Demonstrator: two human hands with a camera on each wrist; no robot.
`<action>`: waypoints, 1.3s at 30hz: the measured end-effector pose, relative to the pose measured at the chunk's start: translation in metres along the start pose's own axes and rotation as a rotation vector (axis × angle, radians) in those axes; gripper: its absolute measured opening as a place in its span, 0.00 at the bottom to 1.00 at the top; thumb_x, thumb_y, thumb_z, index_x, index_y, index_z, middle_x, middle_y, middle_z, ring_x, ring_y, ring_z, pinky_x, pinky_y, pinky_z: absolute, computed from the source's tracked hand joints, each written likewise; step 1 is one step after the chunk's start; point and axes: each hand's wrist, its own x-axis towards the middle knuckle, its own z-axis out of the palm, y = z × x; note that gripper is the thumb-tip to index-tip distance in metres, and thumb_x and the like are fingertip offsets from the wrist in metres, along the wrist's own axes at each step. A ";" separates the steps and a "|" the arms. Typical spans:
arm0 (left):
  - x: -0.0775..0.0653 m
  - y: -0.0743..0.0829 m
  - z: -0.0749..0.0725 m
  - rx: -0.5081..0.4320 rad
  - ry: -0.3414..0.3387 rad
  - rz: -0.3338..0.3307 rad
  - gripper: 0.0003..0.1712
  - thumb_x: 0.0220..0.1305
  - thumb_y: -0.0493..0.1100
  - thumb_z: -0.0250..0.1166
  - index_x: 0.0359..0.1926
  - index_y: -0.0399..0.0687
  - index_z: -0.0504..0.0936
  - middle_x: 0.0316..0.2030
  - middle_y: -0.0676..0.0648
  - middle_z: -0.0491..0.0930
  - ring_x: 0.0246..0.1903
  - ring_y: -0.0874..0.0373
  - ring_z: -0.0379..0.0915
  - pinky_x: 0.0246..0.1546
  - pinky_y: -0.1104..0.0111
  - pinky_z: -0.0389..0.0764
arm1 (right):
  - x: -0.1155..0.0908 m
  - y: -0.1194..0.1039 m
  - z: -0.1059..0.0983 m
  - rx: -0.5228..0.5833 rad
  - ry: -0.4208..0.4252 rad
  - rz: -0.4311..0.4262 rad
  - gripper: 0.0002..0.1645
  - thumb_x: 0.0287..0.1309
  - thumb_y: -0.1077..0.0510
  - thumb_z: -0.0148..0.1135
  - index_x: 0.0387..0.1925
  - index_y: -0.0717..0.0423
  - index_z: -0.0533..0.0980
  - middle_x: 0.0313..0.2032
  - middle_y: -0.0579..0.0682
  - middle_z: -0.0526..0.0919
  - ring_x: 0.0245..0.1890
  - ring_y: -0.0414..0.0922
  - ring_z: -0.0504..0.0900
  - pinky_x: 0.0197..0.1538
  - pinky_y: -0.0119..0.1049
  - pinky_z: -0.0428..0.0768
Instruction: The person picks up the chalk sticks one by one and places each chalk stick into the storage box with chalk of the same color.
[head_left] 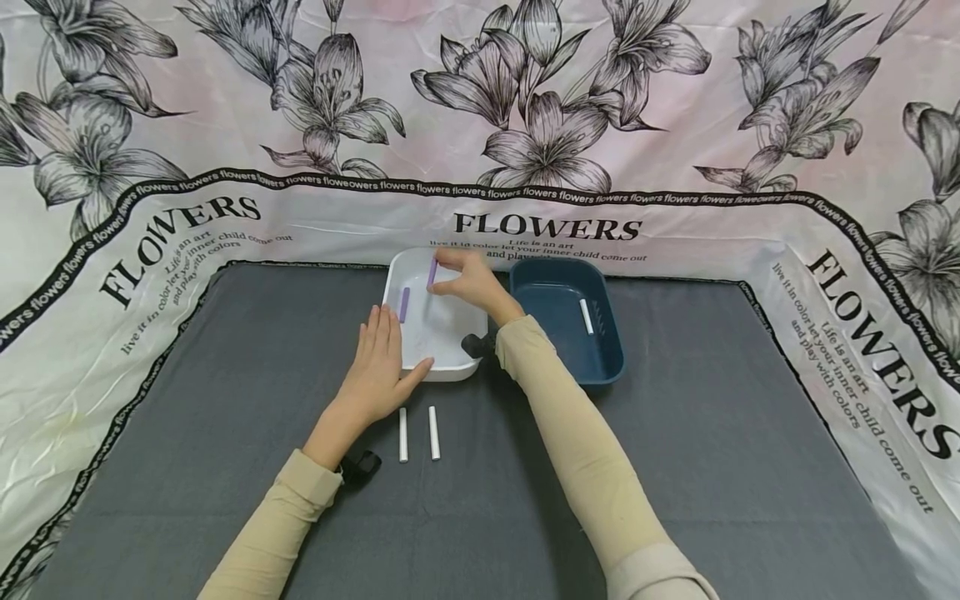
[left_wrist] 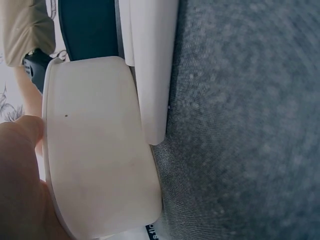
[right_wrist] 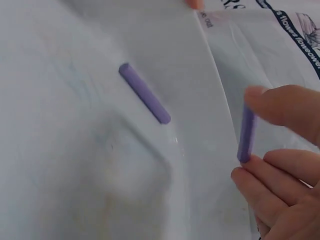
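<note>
My right hand [head_left: 474,282] pinches a purple chalk stick [right_wrist: 246,131] between thumb and fingertips above the far part of a white tray [head_left: 441,375]. A second purple chalk stick [right_wrist: 145,93] lies inside that tray, towards its left side. At the tray's near left corner, my left hand [head_left: 375,375] touches the rim with its fingers straight and the thumb spread along the near edge. Two white chalk sticks, a left one [head_left: 403,435] and a right one [head_left: 434,433], lie side by side on the cloth just in front of the tray.
A dark blue tray [head_left: 613,350] stands to the right of the white one, with one white chalk stick [head_left: 586,317] in it. Dark grey cloth [head_left: 712,433] covers the table. Flower-printed sheeting [head_left: 540,100] rises behind and at both sides.
</note>
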 end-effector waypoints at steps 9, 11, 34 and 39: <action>0.001 0.000 0.002 -0.002 0.020 0.014 0.55 0.72 0.64 0.51 0.73 0.21 0.41 0.75 0.26 0.34 0.75 0.35 0.26 0.72 0.45 0.36 | 0.000 0.007 0.010 -0.126 -0.022 0.014 0.43 0.52 0.59 0.74 0.69 0.62 0.68 0.67 0.56 0.71 0.69 0.50 0.67 0.70 0.39 0.63; 0.000 0.000 0.001 -0.007 0.017 0.012 0.55 0.72 0.64 0.51 0.73 0.21 0.41 0.75 0.26 0.34 0.75 0.35 0.25 0.72 0.45 0.35 | 0.000 0.006 0.012 -0.166 -0.037 0.019 0.44 0.51 0.59 0.73 0.69 0.62 0.67 0.68 0.56 0.70 0.70 0.50 0.66 0.70 0.38 0.62; 0.000 0.000 0.000 0.015 0.015 -0.010 0.56 0.71 0.66 0.50 0.73 0.22 0.41 0.75 0.26 0.36 0.75 0.37 0.26 0.73 0.47 0.35 | 0.005 0.002 0.026 -0.645 -0.207 -0.016 0.38 0.49 0.59 0.72 0.64 0.64 0.73 0.62 0.57 0.77 0.62 0.54 0.73 0.71 0.42 0.60; 0.000 0.000 0.000 0.012 0.019 -0.003 0.56 0.71 0.65 0.51 0.73 0.21 0.41 0.74 0.25 0.37 0.75 0.36 0.26 0.73 0.48 0.35 | 0.003 -0.001 0.027 -0.641 -0.245 0.055 0.40 0.52 0.58 0.72 0.67 0.63 0.70 0.63 0.57 0.76 0.55 0.51 0.73 0.61 0.41 0.71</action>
